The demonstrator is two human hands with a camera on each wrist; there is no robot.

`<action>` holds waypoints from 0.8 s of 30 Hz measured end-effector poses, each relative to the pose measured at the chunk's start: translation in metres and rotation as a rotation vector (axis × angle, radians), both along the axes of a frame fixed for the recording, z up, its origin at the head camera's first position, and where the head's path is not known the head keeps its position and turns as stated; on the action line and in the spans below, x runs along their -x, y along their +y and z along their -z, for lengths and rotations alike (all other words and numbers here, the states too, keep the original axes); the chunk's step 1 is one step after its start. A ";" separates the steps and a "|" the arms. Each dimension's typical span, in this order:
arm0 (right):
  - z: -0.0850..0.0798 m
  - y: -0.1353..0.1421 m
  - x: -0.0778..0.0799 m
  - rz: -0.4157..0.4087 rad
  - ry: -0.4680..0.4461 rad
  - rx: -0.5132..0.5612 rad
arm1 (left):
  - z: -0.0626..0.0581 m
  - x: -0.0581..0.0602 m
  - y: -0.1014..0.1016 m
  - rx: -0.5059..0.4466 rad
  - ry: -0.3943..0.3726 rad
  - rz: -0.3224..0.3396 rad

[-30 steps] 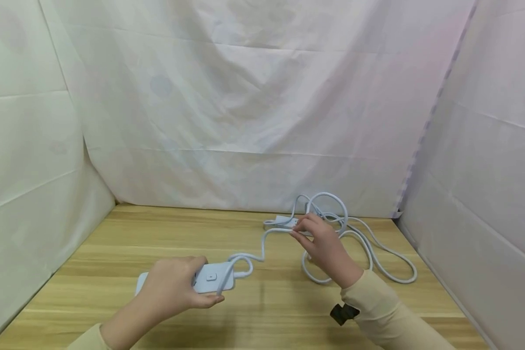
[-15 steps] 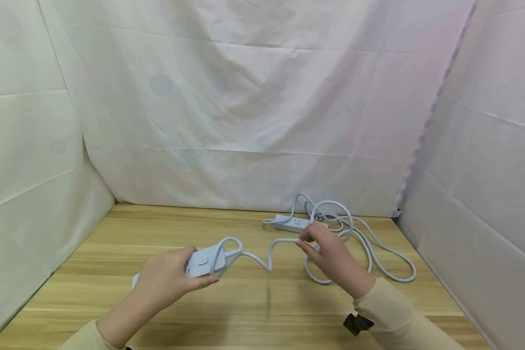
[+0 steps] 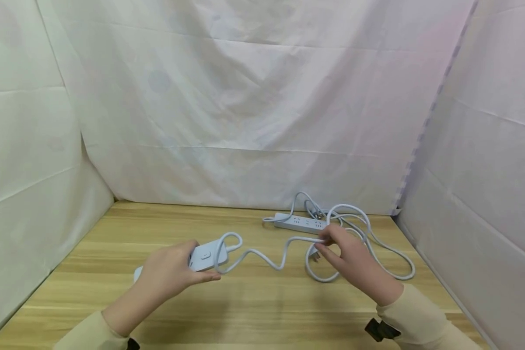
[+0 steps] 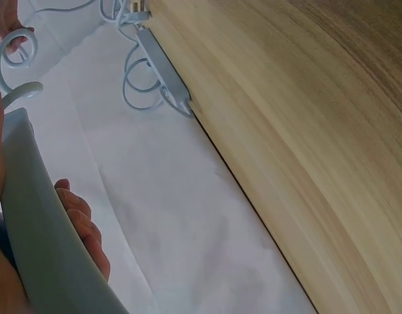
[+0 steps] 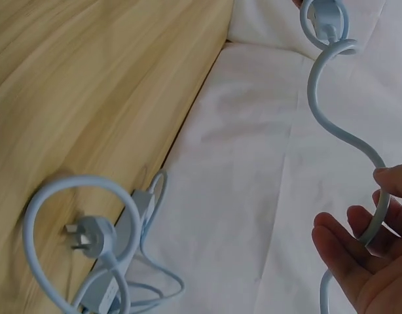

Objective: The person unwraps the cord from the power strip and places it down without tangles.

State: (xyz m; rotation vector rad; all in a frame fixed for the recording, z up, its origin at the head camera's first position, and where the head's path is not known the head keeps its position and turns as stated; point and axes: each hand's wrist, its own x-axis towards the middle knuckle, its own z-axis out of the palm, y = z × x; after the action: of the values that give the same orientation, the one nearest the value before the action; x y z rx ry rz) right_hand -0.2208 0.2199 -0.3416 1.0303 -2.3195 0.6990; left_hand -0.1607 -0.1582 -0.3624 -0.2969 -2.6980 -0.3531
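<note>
My left hand point(image 3: 168, 272) grips a white power strip point(image 3: 206, 256) at the left, its switch end pointing right. In the left wrist view, fingers point(image 4: 83, 226) curl around the strip's far edge. A white cord point(image 3: 304, 238) leaves that end, makes a small loop and runs in a wave to my right hand point(image 3: 354, 260). There the thumb and fingers pinch it, as the right wrist view also shows. Beyond this hand the cord continues into loops. A plug point(image 5: 96, 237) with metal prongs sits within one loop, close to the tabletop.
A second white power strip point(image 3: 299, 223) lies at the back of the wooden table point(image 3: 245, 311). Its cord and other loops spread to the right point(image 3: 404, 274). White cloth point(image 3: 227, 107) hangs behind and at both sides.
My right hand has moved right and toward me, pinching the cord. The cord between the hands stretches wider. My left hand has raised and tilted the strip. More of the back strip shows.
</note>
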 end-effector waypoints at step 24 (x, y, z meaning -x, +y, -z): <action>0.007 0.062 0.011 0.152 0.092 -0.032 | 0.014 0.022 -0.012 0.078 -0.102 0.048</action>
State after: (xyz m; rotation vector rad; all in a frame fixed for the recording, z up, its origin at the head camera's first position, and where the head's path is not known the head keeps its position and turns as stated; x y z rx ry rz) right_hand -0.2319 0.2821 -0.3489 0.8708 -2.3069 0.5448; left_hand -0.1825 -0.1703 -0.3769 -0.3761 -2.8132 -0.2837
